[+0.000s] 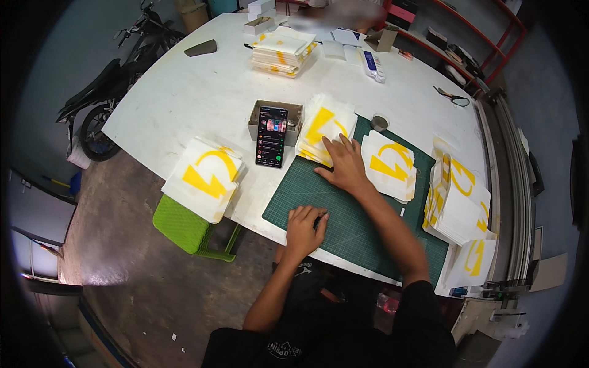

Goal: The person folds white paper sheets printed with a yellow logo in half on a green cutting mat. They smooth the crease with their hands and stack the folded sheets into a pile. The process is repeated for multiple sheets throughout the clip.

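My right hand (345, 164) reaches over the green cutting mat (294, 202), its fingers spread on the near right edge of a stack of white sheets with yellow print (322, 119). It grips nothing that I can see. My left hand (305, 230) rests at the mat's near edge, fingers loosely bent and thumb apart, with nothing in it. Right of my right hand lies a second stack of printed sheets (383, 175) on the mat. A phone (272, 138) with a lit screen leans upright against a small open cardboard box (291, 113).
More printed stacks lie at the left table edge (199, 178), at the right (460, 196) and far back (282, 52). A small round tin (379, 122) stands by the mat. Scissors (453, 97) lie far right. A green stool (181, 224) stands by the left edge; a motorcycle (110, 80) is beyond.
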Demonstrator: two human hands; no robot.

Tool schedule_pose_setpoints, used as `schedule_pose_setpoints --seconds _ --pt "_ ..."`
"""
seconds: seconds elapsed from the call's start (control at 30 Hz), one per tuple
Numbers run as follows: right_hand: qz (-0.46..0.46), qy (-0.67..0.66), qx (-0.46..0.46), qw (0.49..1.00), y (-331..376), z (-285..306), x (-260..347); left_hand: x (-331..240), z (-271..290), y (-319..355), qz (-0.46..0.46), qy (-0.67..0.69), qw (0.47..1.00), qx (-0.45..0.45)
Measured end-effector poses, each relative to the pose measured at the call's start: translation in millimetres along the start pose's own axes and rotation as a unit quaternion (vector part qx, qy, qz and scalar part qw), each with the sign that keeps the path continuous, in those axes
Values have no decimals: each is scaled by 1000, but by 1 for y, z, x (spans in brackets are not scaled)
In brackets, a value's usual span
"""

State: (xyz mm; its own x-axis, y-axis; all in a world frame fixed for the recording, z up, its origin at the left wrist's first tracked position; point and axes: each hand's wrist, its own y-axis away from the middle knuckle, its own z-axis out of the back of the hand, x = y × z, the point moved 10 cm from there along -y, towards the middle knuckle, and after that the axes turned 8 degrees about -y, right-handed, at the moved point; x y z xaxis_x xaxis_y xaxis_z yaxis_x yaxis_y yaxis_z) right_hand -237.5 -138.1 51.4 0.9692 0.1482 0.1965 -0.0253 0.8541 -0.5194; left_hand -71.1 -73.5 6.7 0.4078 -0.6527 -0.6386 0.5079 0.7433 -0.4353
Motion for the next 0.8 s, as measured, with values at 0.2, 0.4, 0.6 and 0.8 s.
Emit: schedule_pose_setpoints --seconds 0.2,0.4,0.6,0.8 --pt "13 16 32 999 22 -15 7 0 2 1 -8 5 1000 -16" --pt "18 -30 -73 997 31 30 18 -2 2 1 -1 0 1000 -8" --pt "-228 -408 -430 773 43 80 -41 1 2 3 2 -5 1000 -9" --pt "-394 -650 -378 528 51 -46 -75 -3 0 1 -11 2 1000 -11"
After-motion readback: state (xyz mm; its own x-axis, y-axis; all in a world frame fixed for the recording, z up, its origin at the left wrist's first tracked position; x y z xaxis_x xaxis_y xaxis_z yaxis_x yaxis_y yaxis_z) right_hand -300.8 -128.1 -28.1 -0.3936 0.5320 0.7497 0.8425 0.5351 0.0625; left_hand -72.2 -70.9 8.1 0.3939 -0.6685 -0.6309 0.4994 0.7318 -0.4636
